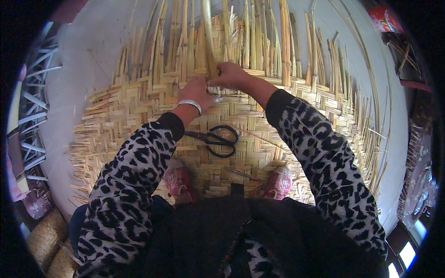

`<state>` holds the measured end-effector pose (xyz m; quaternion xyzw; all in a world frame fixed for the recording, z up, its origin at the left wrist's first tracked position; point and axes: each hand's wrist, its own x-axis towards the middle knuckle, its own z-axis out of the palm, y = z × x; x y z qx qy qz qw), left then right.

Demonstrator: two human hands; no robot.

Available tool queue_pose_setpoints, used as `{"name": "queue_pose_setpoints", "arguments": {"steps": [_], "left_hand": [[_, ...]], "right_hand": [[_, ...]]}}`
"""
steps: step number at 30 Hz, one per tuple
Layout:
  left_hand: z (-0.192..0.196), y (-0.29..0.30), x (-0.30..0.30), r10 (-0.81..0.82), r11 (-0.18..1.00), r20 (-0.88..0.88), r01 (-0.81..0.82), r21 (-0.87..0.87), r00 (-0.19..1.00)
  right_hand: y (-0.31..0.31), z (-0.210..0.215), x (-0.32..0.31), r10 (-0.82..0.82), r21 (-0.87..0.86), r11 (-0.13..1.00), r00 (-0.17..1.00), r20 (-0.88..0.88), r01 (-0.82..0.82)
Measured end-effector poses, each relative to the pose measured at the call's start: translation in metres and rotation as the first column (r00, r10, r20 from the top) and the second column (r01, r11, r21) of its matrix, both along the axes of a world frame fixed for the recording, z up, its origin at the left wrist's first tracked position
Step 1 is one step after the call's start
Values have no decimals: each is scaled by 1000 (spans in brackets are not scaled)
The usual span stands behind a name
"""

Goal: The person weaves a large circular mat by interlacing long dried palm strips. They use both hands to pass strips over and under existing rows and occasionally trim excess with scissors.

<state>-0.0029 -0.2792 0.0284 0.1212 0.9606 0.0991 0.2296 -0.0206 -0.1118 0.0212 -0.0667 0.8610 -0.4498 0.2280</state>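
Observation:
A partly woven mat [218,178] of flat, straw-coloured strips spreads out beneath me, with loose strip ends standing out along its far edge. My right hand [233,75] is closed around the lower end of a long, wide reed strip [207,34], its fingers curled and the thumb pressed in. Close against it, my left hand [194,90], with a silver bracelet [190,105] at the wrist, is closed at the same end of that strip. Its fingertips are partly hidden. Black-handled scissors [222,141] lie on the mat, just nearer to me than the hands.
My red shoes [178,183] rest on the near part of the mat. Grey floor [79,88] surrounds the weave. A white metal rack [37,99] stands at the left, above tan rolled bundles [46,231]. At the far right are dark furniture and a red item [385,19].

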Motion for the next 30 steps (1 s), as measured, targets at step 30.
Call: {"name": "queue_pose_setpoints", "arguments": {"steps": [30], "left_hand": [[13, 1, -31, 193, 978, 146, -202, 49, 970]], "right_hand": [[-4, 1, -53, 10, 261, 961, 936, -352, 88]]}}
